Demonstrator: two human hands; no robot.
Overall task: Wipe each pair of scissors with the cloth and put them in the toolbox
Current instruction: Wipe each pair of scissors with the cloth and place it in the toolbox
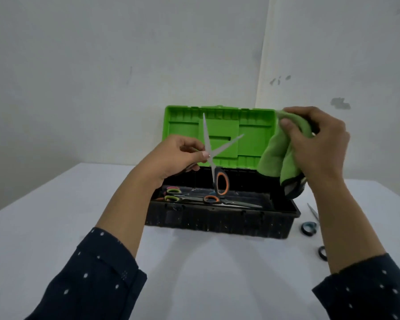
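Observation:
My left hand [180,155] grips a pair of scissors with orange-and-black handles [221,183] near the pivot, blades spread and pointing up, one handle hanging over the toolbox. My right hand [319,144] grips a green cloth [275,155] bunched up, held to the right of the blades and apart from them. The black toolbox [217,222] stands open with its green lid [252,125] upright. Inside lie several scissors, one with orange handles [211,199] and others with pink and yellow-green handles [172,194].
Another pair of scissors with dark blue handles [310,227] lies on the white table [194,273] right of the toolbox, partly hidden by my right forearm. White walls stand close behind the box.

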